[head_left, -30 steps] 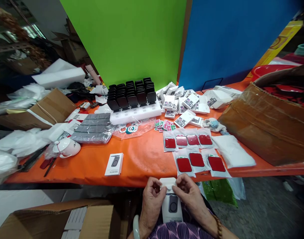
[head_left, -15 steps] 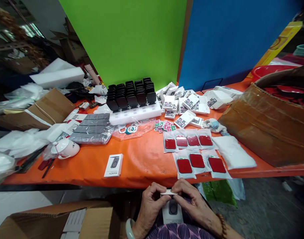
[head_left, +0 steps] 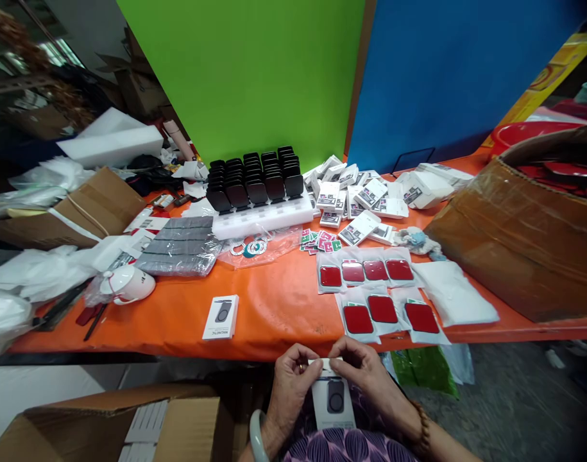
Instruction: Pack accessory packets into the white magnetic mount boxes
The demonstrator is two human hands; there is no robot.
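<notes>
A small white box (head_left: 334, 404) printed with a dark round-and-square device stands over my lap, its top end toward the table. My left hand (head_left: 296, 385) pinches the left side of that top end between thumb and fingers. On the right side of the same end, my right hand (head_left: 363, 372) grips with thumb and forefinger. A white flap shows between the two thumbs. Another white box (head_left: 221, 317), marked MAGNETIC, lies on the orange table cover (head_left: 269, 308) near the front edge.
Black square-headed stands (head_left: 255, 183) fill a white foam tray (head_left: 264, 219). White boxes (head_left: 365, 192) are heaped to its right. Red square pieces (head_left: 358, 319) lie on white pouches. A large carton (head_left: 519, 237) flanks the right; an open cardboard box (head_left: 192, 430) holds white boxes at lower left.
The flap at the box's top end, raised before, now lies flatter between my thumbs. More of the printed face shows, and both hands have shifted slightly up.
</notes>
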